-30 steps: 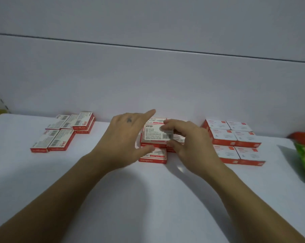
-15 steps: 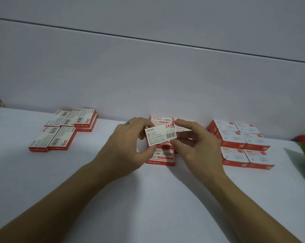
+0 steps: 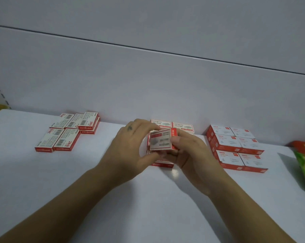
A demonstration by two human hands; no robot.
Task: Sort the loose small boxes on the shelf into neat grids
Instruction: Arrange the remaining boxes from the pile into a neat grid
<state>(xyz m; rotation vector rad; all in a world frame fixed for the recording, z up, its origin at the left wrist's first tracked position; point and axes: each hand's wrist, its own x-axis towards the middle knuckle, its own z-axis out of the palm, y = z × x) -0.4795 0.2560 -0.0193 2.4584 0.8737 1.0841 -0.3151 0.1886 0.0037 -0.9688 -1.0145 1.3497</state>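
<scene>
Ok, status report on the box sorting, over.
Left hand and right hand both grip one small box. Held above middle stack. Nothing in the way.

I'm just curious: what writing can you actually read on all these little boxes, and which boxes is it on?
"24/6": top of the front left box.
"wengu", ending unclear: red side of the stacked left box; top of the back centre box.
Unreadable: held box, blurred; right boxes, too small.
</scene>
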